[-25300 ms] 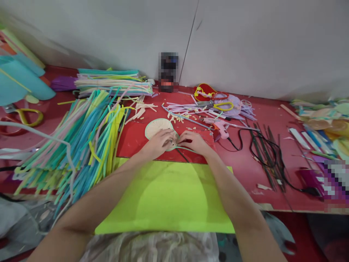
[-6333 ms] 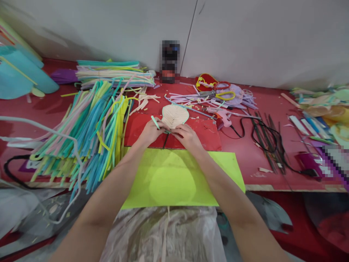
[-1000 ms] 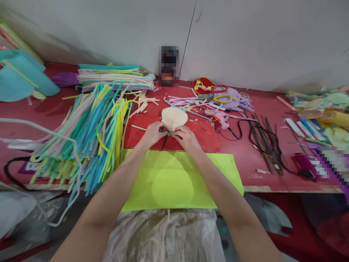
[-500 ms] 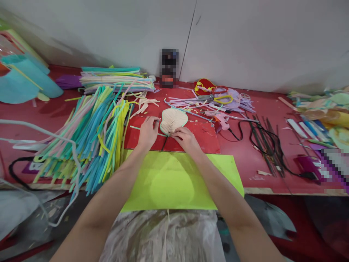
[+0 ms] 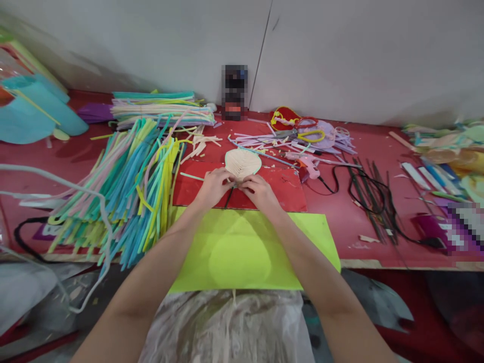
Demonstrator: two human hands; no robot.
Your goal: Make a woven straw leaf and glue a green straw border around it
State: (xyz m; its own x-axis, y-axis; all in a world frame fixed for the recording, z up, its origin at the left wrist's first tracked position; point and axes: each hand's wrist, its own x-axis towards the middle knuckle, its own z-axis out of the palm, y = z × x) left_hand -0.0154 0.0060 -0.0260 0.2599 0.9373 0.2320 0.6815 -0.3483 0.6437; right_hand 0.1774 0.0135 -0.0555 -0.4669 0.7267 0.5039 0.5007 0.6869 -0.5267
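Note:
A cream leaf-shaped piece [image 5: 243,162] with a ribbed face and a thin green edging lies over a red board [image 5: 280,191]. My left hand [image 5: 216,186] pinches its lower left edge near the base. From the other side, my right hand [image 5: 260,190] grips the lower right edge between thumb and fingers. A dark stem [image 5: 229,197] runs down from the base toward me. One loose pale green strip [image 5: 192,176] pokes out to the left, its inner end behind my left hand. My fingertips partly cover the base of the leaf.
Bundles of coloured pipe cleaners [image 5: 132,186] crowd the left side. A yellow-green sheet [image 5: 242,252] overhangs the table's front edge. At right are a pink glue gun [image 5: 310,167], scissors [image 5: 310,136], a black cord [image 5: 335,181] and dark thin rods [image 5: 372,201].
My left hand has moved right, from beside the leaf onto its base, closing in on my right hand. The right hand stays at the lower right edge.

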